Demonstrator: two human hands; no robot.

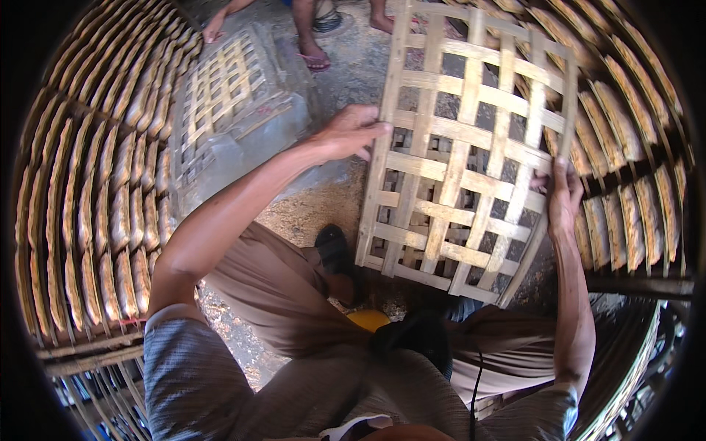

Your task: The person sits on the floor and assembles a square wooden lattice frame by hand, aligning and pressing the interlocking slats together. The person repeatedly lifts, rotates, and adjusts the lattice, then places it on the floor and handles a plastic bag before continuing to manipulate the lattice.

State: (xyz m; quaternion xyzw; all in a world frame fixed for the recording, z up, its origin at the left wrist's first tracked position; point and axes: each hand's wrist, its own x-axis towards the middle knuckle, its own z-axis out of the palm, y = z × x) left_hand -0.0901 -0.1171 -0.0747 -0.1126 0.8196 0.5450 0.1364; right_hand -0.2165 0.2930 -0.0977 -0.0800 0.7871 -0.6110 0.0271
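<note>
A large woven bamboo lattice tray (pixel 448 165) is held up tilted in front of me. My left hand (pixel 351 131) grips its left side rail, thumb against the edge. On the opposite rail, my right hand (pixel 562 192) has its fingers curled round behind the slats. Through the gaps, more woven slats show beneath it. A second bamboo lattice (pixel 220 92) lies on a low grey block (pixel 272 121) to the left, apart from my hands.
Racks of stacked trays with pale brown pieces rise at the left (pixel 95 213) and right (pixel 625 147). Another person's hand (pixel 214 28) and sandalled foot (pixel 315 59) are at the far side. Crumbs litter the floor (pixel 312 209). Something yellow (pixel 368 319) lies near my legs.
</note>
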